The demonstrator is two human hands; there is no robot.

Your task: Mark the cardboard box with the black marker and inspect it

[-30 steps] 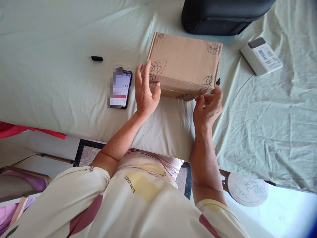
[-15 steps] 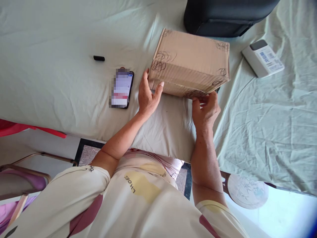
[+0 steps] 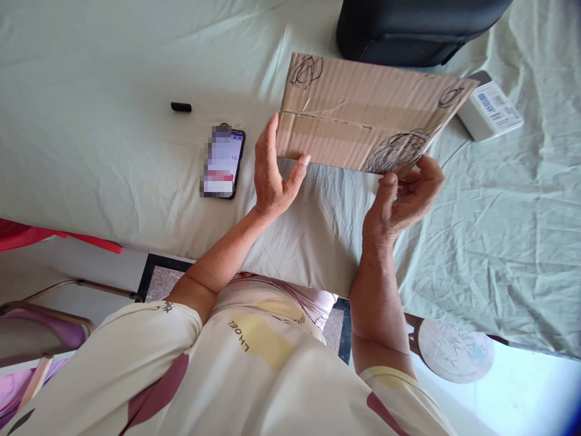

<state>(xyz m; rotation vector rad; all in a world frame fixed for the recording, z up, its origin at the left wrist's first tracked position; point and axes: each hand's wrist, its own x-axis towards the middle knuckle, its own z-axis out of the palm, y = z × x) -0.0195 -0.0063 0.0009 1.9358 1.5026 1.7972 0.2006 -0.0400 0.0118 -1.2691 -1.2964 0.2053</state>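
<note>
Landmark: cardboard box (image 3: 363,115) | left of it: phone (image 3: 222,161) lies near, small black object (image 3: 181,107) further out, bare sheet beyond for you | behind it: black case (image 3: 408,27) blocks you | right: white device (image 3: 492,109) just beside its corner | near side: open sheet.

Sheeted bed (image 3: 91,54), phone (image 3: 222,162), blk cap (image 3: 180,107), label printer (image 3: 492,112)
</note>
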